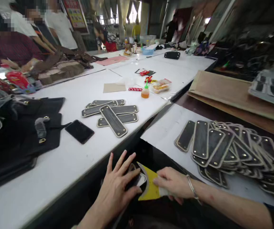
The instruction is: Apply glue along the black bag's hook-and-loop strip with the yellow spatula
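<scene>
My right hand (pixel 172 183) is closed around the pale handle of a yellow fan-shaped tool (pixel 152 184) with a curved greyish edge; its exact kind I cannot make out. Just left of that edge, my left hand (pixel 119 183) lies with fingers spread, thumb and forefinger close to a dark item with a white patch (pixel 141 180), partly hidden in the gap between the tables. Dark padded straps (pixel 113 121) with pale borders and metal eyelets lie loosely crossed on the white table ahead. To the right sits a big heap of similar straps (pixel 234 146).
A phone (pixel 79 131) and black leather bags (pixel 39 127) are on the left. Further back stand a small bottle with a green nozzle (pixel 145 90) and a clear food box (pixel 161 86). Brown sheets (pixel 222 92) lie at right. Several people are in the background.
</scene>
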`<state>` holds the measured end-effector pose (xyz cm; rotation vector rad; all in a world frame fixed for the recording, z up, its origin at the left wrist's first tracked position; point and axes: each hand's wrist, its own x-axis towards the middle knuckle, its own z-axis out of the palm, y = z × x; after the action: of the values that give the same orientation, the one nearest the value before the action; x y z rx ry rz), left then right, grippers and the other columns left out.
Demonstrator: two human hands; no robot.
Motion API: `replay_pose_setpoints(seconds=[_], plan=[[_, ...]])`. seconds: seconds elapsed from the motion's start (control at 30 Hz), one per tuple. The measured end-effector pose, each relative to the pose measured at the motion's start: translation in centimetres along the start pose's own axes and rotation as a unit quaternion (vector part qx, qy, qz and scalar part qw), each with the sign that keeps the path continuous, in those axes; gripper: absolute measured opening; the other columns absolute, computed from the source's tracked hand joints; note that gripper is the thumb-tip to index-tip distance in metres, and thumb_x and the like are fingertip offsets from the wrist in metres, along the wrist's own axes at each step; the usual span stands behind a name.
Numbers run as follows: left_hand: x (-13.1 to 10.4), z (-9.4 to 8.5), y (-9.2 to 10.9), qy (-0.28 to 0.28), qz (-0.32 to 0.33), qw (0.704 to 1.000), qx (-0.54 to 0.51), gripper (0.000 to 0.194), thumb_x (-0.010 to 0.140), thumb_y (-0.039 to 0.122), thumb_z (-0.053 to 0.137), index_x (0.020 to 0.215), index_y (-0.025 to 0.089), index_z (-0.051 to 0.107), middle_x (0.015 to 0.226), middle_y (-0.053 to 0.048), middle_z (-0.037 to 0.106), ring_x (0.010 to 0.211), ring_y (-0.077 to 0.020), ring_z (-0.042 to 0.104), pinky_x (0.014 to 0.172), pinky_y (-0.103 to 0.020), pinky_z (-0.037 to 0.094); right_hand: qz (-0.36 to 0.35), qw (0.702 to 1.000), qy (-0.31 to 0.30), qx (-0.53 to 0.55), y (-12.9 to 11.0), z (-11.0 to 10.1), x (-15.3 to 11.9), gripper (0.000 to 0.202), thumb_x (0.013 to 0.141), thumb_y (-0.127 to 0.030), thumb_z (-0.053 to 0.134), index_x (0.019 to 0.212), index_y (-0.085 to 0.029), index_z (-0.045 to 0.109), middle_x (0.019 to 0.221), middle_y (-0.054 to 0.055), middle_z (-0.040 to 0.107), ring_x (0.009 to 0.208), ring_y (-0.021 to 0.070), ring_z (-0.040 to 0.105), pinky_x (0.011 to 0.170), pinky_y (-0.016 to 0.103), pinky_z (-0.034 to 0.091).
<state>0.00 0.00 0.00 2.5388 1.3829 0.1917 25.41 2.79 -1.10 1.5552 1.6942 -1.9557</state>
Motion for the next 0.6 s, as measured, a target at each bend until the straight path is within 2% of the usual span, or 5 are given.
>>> replay_pose_setpoints(seconds=[0.17,0.37,0.6], plan=[[0.0,0.1,0.2,-0.001,-0.009,1.000,-0.016,0.051,0.082,0.034,0.063,0.131,0.042,0.049,0.158,0.003,0.015,0.144,-0.0351,0.014,0.107,-0.074,0.008,0.015,1.000,0.006,-0.006,-0.6,0.0,-0.2,0.026,0.089,-0.041,0.043,0.082,-0.018,0.053,0.045,-0.006,0.050,0.025,0.0070,0.040,0.024,0.014,0.030],[0.0,0.1,0.3,-0.015,-0.028,0.998,-0.054,0.051,0.080,0.031,0.065,0.129,0.040,0.052,0.157,0.000,0.018,0.144,-0.0366,0.011,0.104,-0.075,0.017,0.013,1.000,0.003,-0.011,-1.4,0.0,-0.6,0.025,0.091,-0.039,0.042,0.080,-0.018,0.052,0.045,-0.006,0.051,0.026,0.0068,0.041,0.024,0.013,0.028],[0.1,0.1,0.4,-0.040,-0.056,0.992,-0.104,0.049,0.081,0.030,0.063,0.128,0.041,0.052,0.158,0.003,0.014,0.144,-0.0356,0.008,0.103,-0.074,0.022,0.013,1.000,0.000,-0.015,-1.7,0.0,-0.5,0.026,0.091,-0.038,0.041,0.081,-0.018,0.053,0.045,-0.006,0.050,0.026,0.0069,0.041,0.024,0.013,0.028]])
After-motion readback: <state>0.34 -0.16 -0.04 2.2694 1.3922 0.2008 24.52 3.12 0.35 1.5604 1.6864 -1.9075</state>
